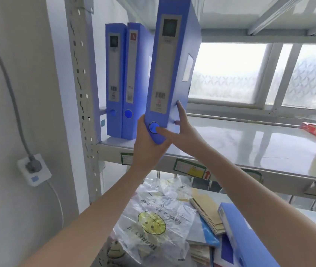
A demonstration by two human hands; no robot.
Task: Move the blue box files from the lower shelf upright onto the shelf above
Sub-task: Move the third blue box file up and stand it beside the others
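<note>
Far left, two blue box files (121, 79) already stand upright on the upper shelf (249, 143), tight against the slotted upright post (82, 78). Next along comes the third box file (170, 70), tipped slightly, its bottom corner just over the shelf's front edge. The left hand (145, 145) is cupped under that bottom end, gripping it from below, and the right hand (180, 128) is pressed against its side, thumb by the round finger hole, fingers spread up the cover. To finish this well, I'd say bring the base flat onto the shelf first, straighten the spine, then slide it left until it touches its neighbour so it can't topple. Down on the lower shelf to the right, one more blue box file (244, 234) lies flat, beside notebooks (207, 214) and a plastic bag (153, 214).
</note>
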